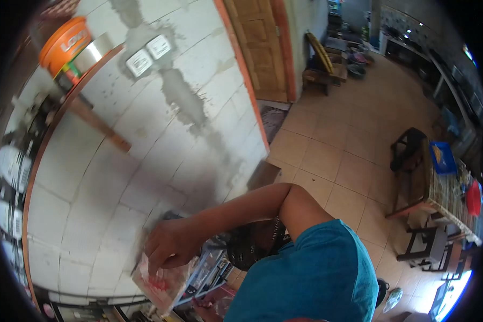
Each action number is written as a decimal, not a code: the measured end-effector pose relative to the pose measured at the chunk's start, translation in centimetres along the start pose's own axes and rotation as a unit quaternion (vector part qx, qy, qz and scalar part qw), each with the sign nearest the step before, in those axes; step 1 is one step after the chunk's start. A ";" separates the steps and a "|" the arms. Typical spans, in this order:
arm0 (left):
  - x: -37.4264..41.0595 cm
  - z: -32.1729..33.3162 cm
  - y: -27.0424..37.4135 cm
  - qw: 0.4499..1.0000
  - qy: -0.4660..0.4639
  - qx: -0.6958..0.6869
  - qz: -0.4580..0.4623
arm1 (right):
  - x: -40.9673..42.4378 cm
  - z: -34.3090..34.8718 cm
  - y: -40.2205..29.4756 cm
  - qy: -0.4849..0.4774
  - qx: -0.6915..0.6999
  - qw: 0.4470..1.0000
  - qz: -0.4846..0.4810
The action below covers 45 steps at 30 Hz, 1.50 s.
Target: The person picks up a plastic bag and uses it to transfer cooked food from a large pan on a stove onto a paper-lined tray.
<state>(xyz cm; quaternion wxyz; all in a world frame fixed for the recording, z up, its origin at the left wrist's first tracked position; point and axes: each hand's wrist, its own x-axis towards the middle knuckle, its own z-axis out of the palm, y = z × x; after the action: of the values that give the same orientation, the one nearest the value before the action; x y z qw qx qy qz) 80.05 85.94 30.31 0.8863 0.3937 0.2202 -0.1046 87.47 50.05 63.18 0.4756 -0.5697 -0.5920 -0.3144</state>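
My right hand (170,244) reaches across to the white block wall. Its thumb and fingers are bent down onto a clear plastic bag (161,287) with something red inside. Just beside the bag lies a light-blue compartment tray (199,277) that holds small packets and dark items. Low in the picture, my left hand (206,310) is partly cut off by the lower edge and my sleeve. A clear plastic packet with a pink edge (225,296) touches or overlaps it; its grip is unclear. Under my right forearm sits a black mesh item (243,251), partly hidden.
On a wall shelf (48,120) stand an orange bucket (66,42) and a shiny cylindrical tin (92,52). A wooden bracket (100,124) juts out below. Two white wall plates (149,55) sit in grey mortar. Wooden stools (422,245) and a table (455,201) stand rightward on tiled floor.
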 end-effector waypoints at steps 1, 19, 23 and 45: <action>0.8 2.1 0.5 1.000 -0.004 0.023 0.015 | -0.9 -1.2 -0.2 0.004 -0.017 1.000 0.008; 1.1 27.2 6.9 0.966 -0.160 0.100 0.179 | -5.8 -7.8 1.4 0.045 0.000 0.997 0.060; -1.7 30.4 11.1 0.944 -0.152 0.149 0.250 | -2.9 -7.9 1.3 -0.040 -0.069 0.994 0.078; -21.7 38.7 49.0 0.271 -0.008 0.501 0.822 | 42.0 1.0 3.6 -0.010 -0.429 0.876 -0.222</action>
<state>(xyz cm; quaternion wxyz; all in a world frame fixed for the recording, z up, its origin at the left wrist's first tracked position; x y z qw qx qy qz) 90.44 90.18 95.40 0.1307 0.7307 -0.3233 0.5869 94.99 67.25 100.94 0.0967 -0.5747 -0.5142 -0.6293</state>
